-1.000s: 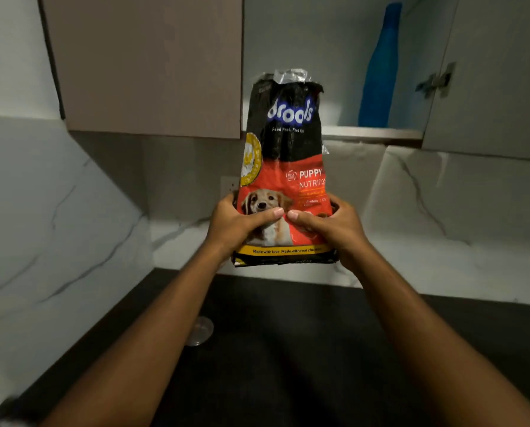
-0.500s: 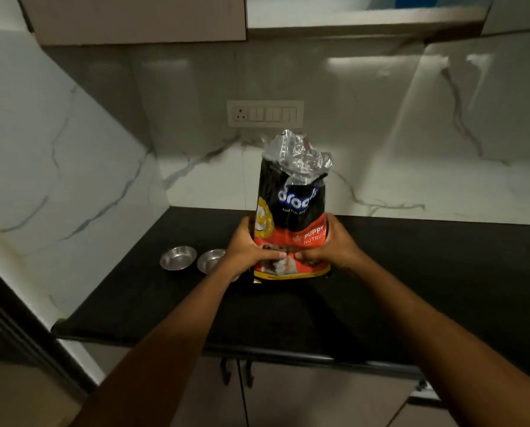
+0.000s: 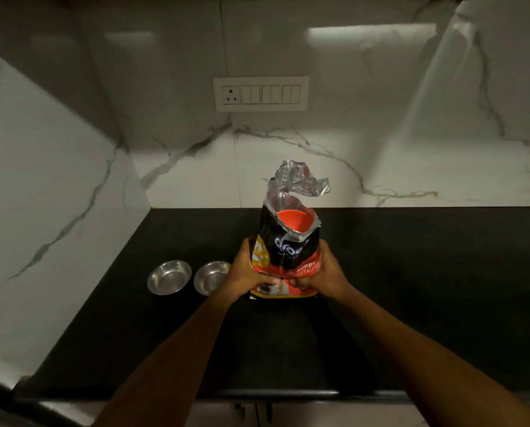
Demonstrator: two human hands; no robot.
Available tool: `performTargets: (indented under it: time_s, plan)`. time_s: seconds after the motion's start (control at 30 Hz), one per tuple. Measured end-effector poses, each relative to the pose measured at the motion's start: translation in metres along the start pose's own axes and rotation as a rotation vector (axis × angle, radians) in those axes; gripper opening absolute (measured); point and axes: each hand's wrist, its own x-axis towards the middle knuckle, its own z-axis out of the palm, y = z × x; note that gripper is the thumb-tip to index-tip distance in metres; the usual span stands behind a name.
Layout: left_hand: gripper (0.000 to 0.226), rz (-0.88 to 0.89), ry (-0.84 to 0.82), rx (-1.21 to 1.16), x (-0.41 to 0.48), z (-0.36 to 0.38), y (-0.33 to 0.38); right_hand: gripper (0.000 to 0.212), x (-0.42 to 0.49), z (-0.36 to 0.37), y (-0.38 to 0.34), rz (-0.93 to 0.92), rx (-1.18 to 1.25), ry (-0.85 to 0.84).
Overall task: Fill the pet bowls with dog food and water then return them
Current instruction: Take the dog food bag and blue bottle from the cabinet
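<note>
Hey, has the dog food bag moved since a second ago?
Yes, downward. The dog food bag was held up at the wall cupboard; now it stands on the black countertop, wholly below the switch panel.

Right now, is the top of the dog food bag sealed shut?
No, the dog food bag stands on the counter with its top torn open, and an orange cup shows inside its mouth.
</note>
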Motion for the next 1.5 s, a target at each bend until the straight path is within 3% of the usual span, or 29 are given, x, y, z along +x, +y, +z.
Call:
performTargets:
  time_s: [0.33,0.53,0.8,0.93,1.07,1.27,1.5]
  plan:
    - [0.114,0.049,-0.092,-0.01,0.018,-0.005,-0.028,0.112,0.01,0.009,0.007,-0.001,0.014,-0.012]
    - [0.102,0.113,0.005,-0.127,-0.005,-0.001,-0.008,0.107,-0.006,0.009,-0.006,-0.04,0.088,0.016]
    - [0.089,0.454,0.242,-0.158,-0.026,0.001,0.081,0.098,-0.021,-0.015,-0.048,-0.259,0.093,0.233]
    - [0.07,0.648,0.372,-0.087,-0.035,0.008,0.128,0.088,-0.025,-0.046,-0.084,-0.39,0.1,0.273]
    - [0.052,0.714,0.354,-0.058,-0.041,0.025,0.181,0.077,-0.039,-0.087,-0.124,-0.478,0.084,0.286]
    - [0.042,0.761,0.332,-0.066,-0.042,0.065,0.25,0.048,-0.055,-0.147,-0.166,-0.566,0.066,0.375]
    - [0.035,0.878,0.216,-0.058,-0.019,0.081,0.339,0.055,-0.057,-0.221,-0.223,-0.64,0.04,0.414]
